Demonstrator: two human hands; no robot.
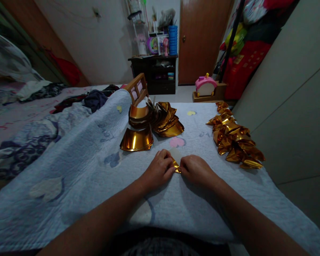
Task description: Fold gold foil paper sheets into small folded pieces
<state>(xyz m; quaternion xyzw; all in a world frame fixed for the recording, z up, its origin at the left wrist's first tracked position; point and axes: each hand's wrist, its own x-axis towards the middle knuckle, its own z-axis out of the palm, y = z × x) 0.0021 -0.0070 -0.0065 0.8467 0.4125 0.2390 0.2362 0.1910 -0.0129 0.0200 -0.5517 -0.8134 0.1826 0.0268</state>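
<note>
Between my hands is a sheet of gold foil paper (176,167), partly folded, with its pale underside facing up at the far end. My left hand (161,166) pinches its left side between thumb and fingers. My right hand (196,170) is closed on the right side of the same sheet, close to the left thumb. Beyond my left hand lie fanned stacks of flat, curved gold foil sheets (137,139). To the right, folded gold foil pieces (233,137) lie heaped in a long row. My fingers cover much of the sheet I hold.
A light blue patterned quilt (114,199) covers the surface under my hands. Rumpled bedding (61,131) lies to the left. Past the far edge stand a small wooden chair (137,89), a dark cabinet (153,74) and a pink toy (206,86). A pale panel (296,106) borders the right side.
</note>
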